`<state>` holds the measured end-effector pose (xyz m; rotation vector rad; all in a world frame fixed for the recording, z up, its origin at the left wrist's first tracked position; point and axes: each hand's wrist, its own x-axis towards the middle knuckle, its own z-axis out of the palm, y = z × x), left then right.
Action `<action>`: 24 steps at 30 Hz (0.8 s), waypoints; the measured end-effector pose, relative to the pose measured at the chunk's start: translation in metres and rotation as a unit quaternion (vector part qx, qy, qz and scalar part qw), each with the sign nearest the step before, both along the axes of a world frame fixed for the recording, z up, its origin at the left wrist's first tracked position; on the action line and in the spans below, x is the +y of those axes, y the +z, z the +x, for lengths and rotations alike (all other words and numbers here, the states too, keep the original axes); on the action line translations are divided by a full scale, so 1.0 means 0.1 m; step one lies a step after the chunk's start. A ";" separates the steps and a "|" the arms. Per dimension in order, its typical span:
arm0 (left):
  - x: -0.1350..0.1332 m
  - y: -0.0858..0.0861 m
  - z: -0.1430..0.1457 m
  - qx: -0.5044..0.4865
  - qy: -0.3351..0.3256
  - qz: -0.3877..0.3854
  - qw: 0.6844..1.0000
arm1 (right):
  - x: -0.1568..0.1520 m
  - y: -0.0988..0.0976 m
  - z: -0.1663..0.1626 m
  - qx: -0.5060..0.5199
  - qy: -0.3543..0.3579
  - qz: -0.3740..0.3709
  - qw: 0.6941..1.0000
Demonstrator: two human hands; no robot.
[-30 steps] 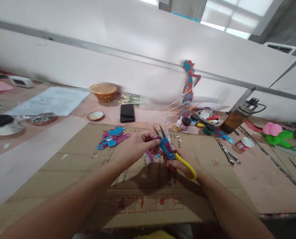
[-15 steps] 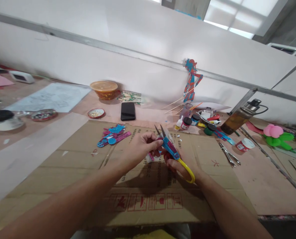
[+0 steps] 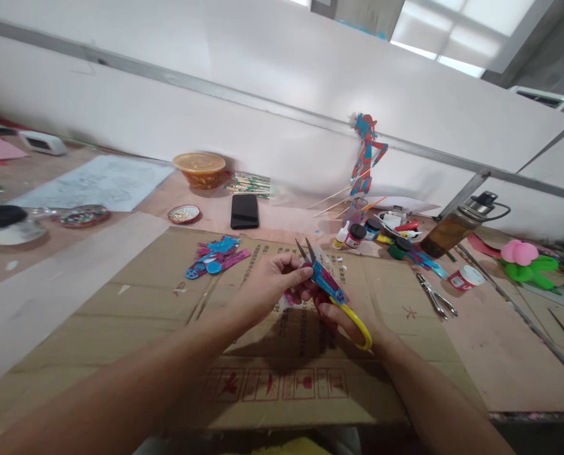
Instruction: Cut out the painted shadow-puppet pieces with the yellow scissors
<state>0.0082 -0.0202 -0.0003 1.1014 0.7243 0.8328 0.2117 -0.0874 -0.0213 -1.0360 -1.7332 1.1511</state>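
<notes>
My left hand (image 3: 288, 276) pinches the upper end of a blue and purple painted cutout piece (image 3: 328, 282). In my right hand (image 3: 333, 313) is a pair of scissors with yellow handles (image 3: 359, 325); their blades point away from me, tips parted, partly behind the piece. My right fingers are largely hidden by the piece and the handle. Under the hands lies a small whitish scrap with purple on it, mostly covered. To the left, a pile of blue and purple painted cutouts (image 3: 218, 254) rests on the cardboard sheet (image 3: 134, 328).
A black phone (image 3: 244, 212), a bowl (image 3: 199, 169) and a lid of small fasteners (image 3: 184, 214) stand behind. On the right are paint jars (image 3: 356, 235), pliers (image 3: 436, 296), a paper cup (image 3: 466, 277) and a bottle (image 3: 456, 221). A painted jointed figure (image 3: 367, 151) leans on the wall.
The hands, scissors and piece hold nearly the same pose. The whitish scrap under the hands is more covered now, and the view has shifted very slightly.
</notes>
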 end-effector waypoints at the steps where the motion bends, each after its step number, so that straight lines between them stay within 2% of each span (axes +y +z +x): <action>1: 0.00 0.00 0.01 -0.006 0.001 -0.007 1.000 | 0.00 0.00 -0.01 0.003 -0.012 0.004 1.000; 6: -0.03 0.04 0.03 -0.020 -0.003 -0.028 0.999 | 0.02 -0.04 -0.02 -0.008 -0.025 -0.011 1.000; 12: -0.04 0.08 0.01 -0.006 -0.013 0.023 1.000 | 0.01 -0.08 0.01 0.001 -0.036 -0.017 0.999; 19: -0.03 0.02 0.02 -0.010 -0.005 0.038 0.999 | -0.03 -0.10 0.04 -0.015 -0.031 -0.092 0.995; 24: -0.04 0.03 0.02 0.000 -0.004 0.041 0.999 | 0.00 -0.16 0.05 -0.020 -0.041 -0.038 0.998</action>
